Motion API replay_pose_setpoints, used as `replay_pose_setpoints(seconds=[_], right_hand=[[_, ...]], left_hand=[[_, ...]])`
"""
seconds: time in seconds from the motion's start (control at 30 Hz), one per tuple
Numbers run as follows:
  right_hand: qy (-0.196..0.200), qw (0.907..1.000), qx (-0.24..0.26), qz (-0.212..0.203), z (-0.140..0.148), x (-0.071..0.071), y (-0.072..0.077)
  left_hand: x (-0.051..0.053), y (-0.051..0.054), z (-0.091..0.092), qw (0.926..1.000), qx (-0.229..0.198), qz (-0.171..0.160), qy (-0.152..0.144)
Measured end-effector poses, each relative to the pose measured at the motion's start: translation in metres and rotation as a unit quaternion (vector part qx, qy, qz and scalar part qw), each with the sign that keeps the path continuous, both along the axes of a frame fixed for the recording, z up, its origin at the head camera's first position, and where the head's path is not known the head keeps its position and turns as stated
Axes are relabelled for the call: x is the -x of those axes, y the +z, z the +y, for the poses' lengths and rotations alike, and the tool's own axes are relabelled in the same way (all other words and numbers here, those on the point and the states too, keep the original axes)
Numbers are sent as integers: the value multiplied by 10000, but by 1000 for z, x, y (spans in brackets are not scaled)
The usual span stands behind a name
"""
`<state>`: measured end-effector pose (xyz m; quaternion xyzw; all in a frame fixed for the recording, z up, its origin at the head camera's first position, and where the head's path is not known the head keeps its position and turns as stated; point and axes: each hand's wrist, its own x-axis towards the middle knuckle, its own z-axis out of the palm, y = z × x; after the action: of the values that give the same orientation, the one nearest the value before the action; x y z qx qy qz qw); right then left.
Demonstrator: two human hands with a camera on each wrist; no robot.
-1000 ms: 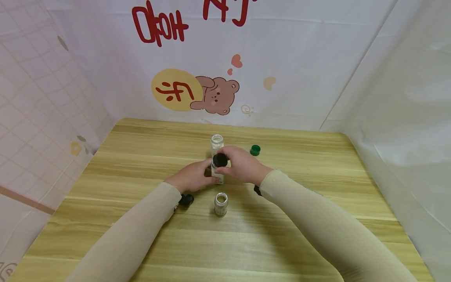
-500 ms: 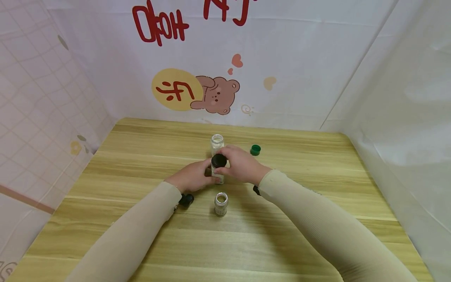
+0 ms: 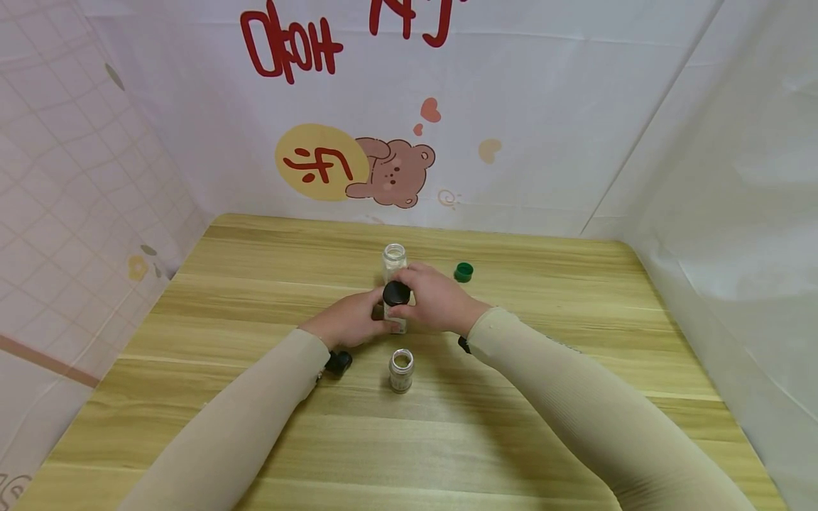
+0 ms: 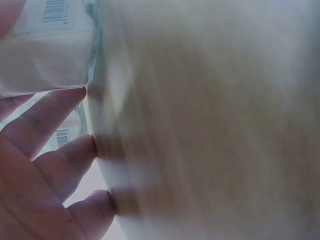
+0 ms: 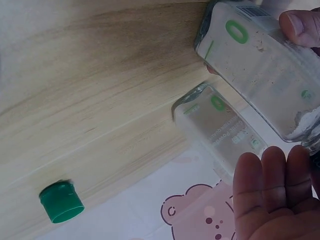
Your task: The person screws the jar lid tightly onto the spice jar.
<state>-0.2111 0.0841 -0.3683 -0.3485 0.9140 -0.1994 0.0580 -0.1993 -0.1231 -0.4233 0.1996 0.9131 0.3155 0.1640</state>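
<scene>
A clear square jar of pale powder [image 5: 265,70] stands on the table under a black lid [image 3: 397,293]. My left hand [image 3: 347,319] grips its body low down, fingers behind and thumb in front. From the right, my right hand [image 3: 441,298] holds the black lid at the jar's top, thumb in front and fingers behind. Directly behind is a similar lidless jar [image 3: 394,259], also with pale contents in the right wrist view. In the left wrist view, fingers of the left hand [image 4: 55,145] lie along the jar's base [image 4: 50,65].
A small open glass jar [image 3: 401,372] stands nearer the front. The green cap [image 3: 464,272] lies at the back right. Black objects [image 3: 339,363] show beside the left wrist and under the right one. White printed sheets [image 3: 543,128] surround the wooden table [image 3: 511,447].
The black lid has shifted slightly left and levelled on the jar, the right fingers moving a little with it. The left hand stays in place.
</scene>
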Motion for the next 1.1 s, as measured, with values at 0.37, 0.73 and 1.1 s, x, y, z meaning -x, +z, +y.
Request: replay_pose_setpoints(seconds=[0.37, 0.73, 1.1], right_hand=[[23, 9999, -104, -14, 0, 0, 2], [31, 9998, -196, -103, -1, 1, 4], [100, 9997, -211, -108, -1, 1, 4]], left_hand=[[0, -1, 0, 10000, 25, -19, 5], [0, 0, 0, 10000, 35, 27, 8], [0, 0, -1, 10000, 67, -43, 25]])
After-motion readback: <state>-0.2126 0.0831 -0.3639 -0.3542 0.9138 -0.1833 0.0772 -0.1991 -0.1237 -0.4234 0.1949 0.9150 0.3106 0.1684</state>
